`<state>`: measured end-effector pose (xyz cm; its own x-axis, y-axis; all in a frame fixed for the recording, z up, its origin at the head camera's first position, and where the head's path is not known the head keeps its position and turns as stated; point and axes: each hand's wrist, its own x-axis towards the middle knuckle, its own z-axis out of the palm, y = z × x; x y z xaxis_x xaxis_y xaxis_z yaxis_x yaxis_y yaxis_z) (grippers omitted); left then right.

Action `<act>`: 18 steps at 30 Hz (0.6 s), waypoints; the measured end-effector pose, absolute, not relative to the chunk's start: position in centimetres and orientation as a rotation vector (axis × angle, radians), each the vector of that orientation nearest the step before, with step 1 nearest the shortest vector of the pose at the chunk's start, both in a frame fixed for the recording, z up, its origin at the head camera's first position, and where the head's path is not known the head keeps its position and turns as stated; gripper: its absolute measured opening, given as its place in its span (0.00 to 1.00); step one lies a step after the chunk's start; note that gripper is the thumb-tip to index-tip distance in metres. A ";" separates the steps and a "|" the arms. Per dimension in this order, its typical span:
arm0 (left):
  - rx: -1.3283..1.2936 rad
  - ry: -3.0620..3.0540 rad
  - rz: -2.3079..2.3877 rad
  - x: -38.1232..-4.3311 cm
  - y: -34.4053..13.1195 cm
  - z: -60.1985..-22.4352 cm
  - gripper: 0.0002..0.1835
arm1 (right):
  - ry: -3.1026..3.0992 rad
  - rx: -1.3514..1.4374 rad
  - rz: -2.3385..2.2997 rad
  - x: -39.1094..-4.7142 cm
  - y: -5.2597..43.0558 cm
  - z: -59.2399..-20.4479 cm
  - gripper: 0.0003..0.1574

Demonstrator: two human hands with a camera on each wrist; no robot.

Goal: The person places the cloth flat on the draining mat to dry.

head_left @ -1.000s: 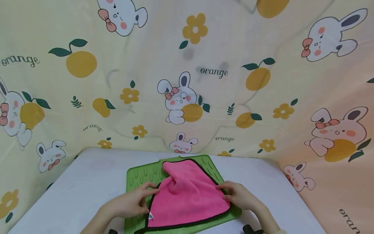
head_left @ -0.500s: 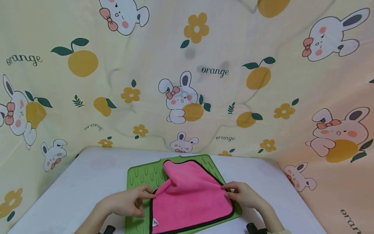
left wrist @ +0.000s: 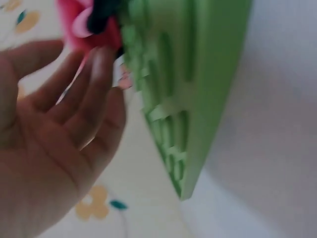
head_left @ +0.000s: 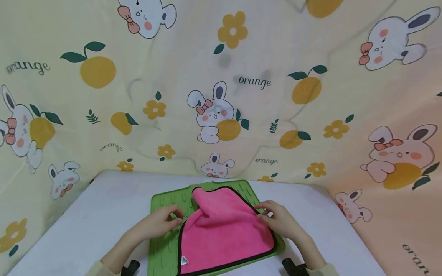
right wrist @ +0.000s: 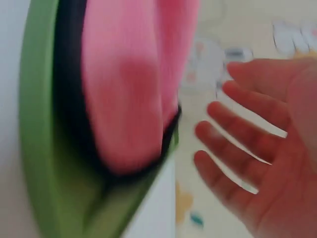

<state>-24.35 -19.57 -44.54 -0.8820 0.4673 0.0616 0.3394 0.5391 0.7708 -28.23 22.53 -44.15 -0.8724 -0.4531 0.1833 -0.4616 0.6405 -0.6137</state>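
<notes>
A pink cloth (head_left: 228, 234) with black edging and a small white tag lies rumpled on a green ridged mat (head_left: 162, 249). Its upper left part is bunched into a fold. Beside the cloth's left edge, my left hand (head_left: 160, 222) hovers over the mat with loosely bent fingers. In the left wrist view that hand (left wrist: 59, 134) holds nothing, its fingers spread near the cloth. At the cloth's right edge is my right hand (head_left: 281, 222). The right wrist view shows this hand (right wrist: 262, 148) with its fingers relaxed and a gap between them and the cloth.
The mat lies on a white table (head_left: 114, 207). Behind and at the sides hangs a cream curtain (head_left: 193, 57) printed with rabbits, oranges and flowers. A black band (head_left: 295, 267) is on the right wrist, and another black band (head_left: 130, 267) is on the left.
The cloth's left edge was drawn left and toward me, then stayed there. Both hands have come off the cloth and moved slightly farther from me.
</notes>
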 end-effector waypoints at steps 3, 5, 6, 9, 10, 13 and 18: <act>0.620 2.662 1.299 -25.4 -19.1 -44.9 0.14 | -2.772 0.817 1.074 -28.4 19.4 -44.0 0.15; 0.593 2.678 1.319 -26.2 -18.5 -45.3 0.14 | -2.736 0.867 1.077 -28.4 17.7 -43.9 0.14; 0.579 2.683 1.326 -26.4 -18.2 -45.5 0.14 | -2.714 0.902 1.074 -28.4 16.9 -43.9 0.14; 0.566 2.678 1.342 -27.0 -17.5 -46.1 0.12 | -2.670 1.001 1.068 -28.2 14.5 -44.1 0.14; 0.568 2.674 1.342 -27.0 -17.2 -46.3 0.12 | -2.664 1.029 1.067 -28.1 13.7 -44.2 0.14; 0.577 2.668 1.344 -27.2 -16.6 -46.7 0.10 | -2.669 1.064 1.031 -27.9 11.7 -44.4 0.13; 0.596 2.687 1.330 -27.5 -15.8 -46.9 0.07 | -2.729 1.001 0.973 -28.1 9.5 -44.6 0.13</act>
